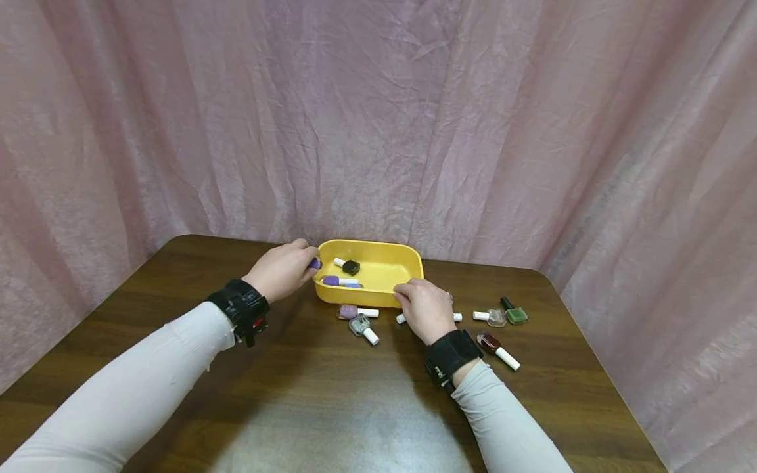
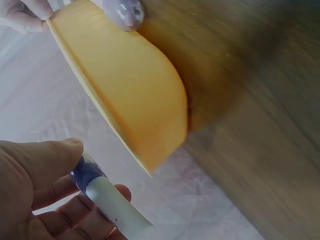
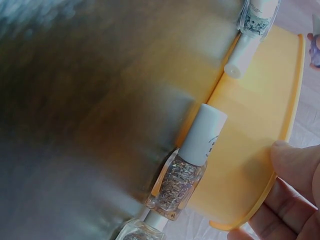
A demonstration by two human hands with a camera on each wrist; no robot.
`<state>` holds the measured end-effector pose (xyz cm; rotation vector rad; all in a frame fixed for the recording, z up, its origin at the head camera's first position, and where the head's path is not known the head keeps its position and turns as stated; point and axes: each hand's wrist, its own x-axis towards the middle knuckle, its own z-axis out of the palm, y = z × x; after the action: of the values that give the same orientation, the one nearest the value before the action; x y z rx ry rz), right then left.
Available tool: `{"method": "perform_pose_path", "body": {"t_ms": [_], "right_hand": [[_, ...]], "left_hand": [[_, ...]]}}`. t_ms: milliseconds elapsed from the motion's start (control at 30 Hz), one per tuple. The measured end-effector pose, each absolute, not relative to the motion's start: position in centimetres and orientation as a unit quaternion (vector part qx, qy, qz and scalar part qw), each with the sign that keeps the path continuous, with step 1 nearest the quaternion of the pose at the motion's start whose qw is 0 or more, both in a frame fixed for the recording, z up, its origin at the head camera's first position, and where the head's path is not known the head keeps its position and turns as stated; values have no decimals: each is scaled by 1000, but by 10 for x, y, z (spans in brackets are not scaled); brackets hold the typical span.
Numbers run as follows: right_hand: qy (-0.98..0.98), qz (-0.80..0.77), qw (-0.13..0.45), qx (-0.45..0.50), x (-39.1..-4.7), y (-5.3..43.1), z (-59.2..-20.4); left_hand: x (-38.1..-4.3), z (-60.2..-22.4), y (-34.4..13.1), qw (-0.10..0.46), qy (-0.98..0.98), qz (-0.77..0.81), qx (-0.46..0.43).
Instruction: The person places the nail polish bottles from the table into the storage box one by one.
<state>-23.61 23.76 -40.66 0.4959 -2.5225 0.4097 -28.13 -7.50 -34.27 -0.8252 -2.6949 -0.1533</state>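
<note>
My left hand [image 1: 285, 270] holds a purple nail polish bottle [image 2: 88, 173] with a white cap, between thumb and fingers, just off the left end of a yellow tray [image 1: 378, 299]. At the tray's front right corner, my right hand [image 1: 427, 310] pinches the rim between thumb and fingers, as the right wrist view shows. Inside the tray lie a black nail polish bottle [image 1: 351, 267] and a second purple bottle [image 1: 331, 280], with a blue one partly hidden behind the front wall.
In front of the tray lie a lilac bottle [image 1: 347, 312] and a green-glitter bottle [image 1: 359, 324]. A multicolour glitter bottle [image 3: 180, 182] is near my right hand. Farther right are a clear bottle [image 1: 496, 318], a green bottle [image 1: 517, 316] and a dark red bottle [image 1: 489, 342]. A pink curtain [image 1: 367, 118] hangs behind the table.
</note>
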Motion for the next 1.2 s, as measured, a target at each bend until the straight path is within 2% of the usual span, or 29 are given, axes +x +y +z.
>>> {"method": "perform_pose_path", "body": {"t_ms": [167,433,833,1200], "right_hand": [[-933,152,267,186,-237,238,-407],[-933,151,269,187,-238,239,-408],[-935,144,269,183,-238,238,-408],[-938,138,265,176,-237,238,-407]], "left_hand": [[-284,-340,-61,142,-947,-59,-283],[-289,-338,-45,153,-942,-64,-292],[-294,-339,-15,135,-942,-71,-297],[-304,-345,-2,101,-948,-70,-295]]}}
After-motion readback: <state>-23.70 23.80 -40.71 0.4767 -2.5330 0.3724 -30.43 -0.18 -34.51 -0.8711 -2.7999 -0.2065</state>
